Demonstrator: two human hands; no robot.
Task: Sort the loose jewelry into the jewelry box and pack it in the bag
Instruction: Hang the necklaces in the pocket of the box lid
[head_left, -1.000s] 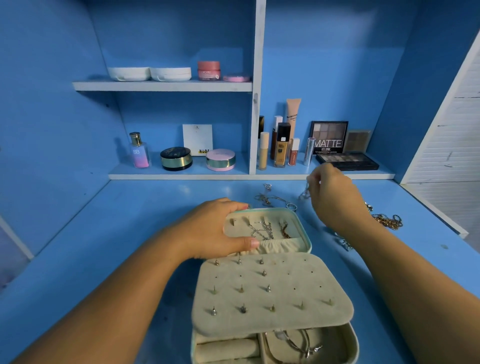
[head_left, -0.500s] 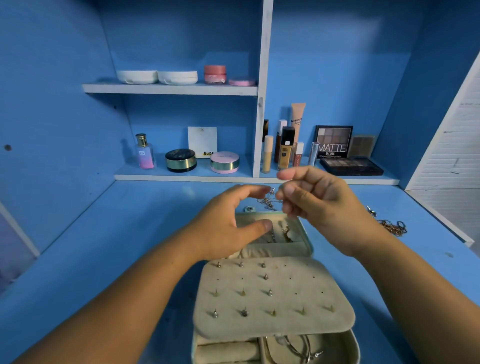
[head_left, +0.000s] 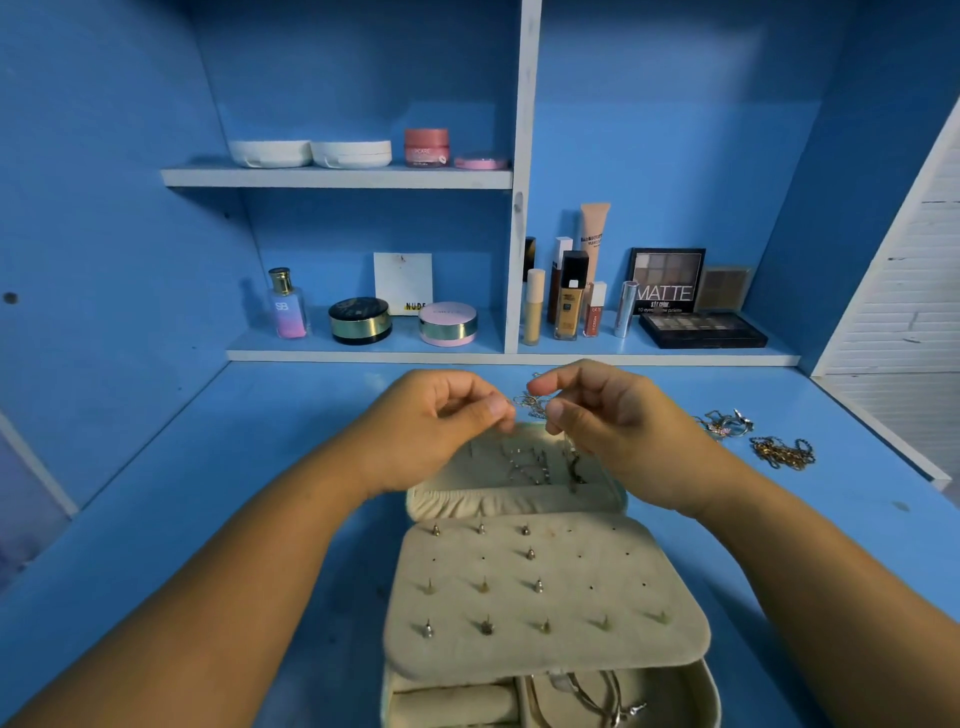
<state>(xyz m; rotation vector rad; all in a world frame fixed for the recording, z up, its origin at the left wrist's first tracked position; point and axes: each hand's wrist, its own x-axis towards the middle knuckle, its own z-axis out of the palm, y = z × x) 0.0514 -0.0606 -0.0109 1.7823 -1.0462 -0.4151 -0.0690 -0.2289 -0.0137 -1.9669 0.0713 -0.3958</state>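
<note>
A beige jewelry box (head_left: 670, 639) lies open on the blue desk, its earring panel studded with several earrings and its lid (head_left: 457, 501) holding hung chains. Above the lid, my left hand (head_left: 441, 431) and my right hand (head_left: 618, 421) pinch the two ends of a thin silver chain (head_left: 530, 402) between thumb and fingers. Loose silver jewelry (head_left: 727, 422) and a gold chain (head_left: 784, 453) lie on the desk to the right. No bag is in view.
Shelves at the back hold cosmetics: a perfume bottle (head_left: 287, 304), compacts (head_left: 359, 319), foundation bottles (head_left: 570, 296) and eyeshadow palettes (head_left: 701, 328). A white slatted panel (head_left: 904, 291) stands at the right. The blue desk surface (head_left: 260, 467) spreads to the left of the box.
My right hand lifted a chain from the desk behind the box and came to the middle. My left hand left the lid and rose to pinch the chain's other end.
</note>
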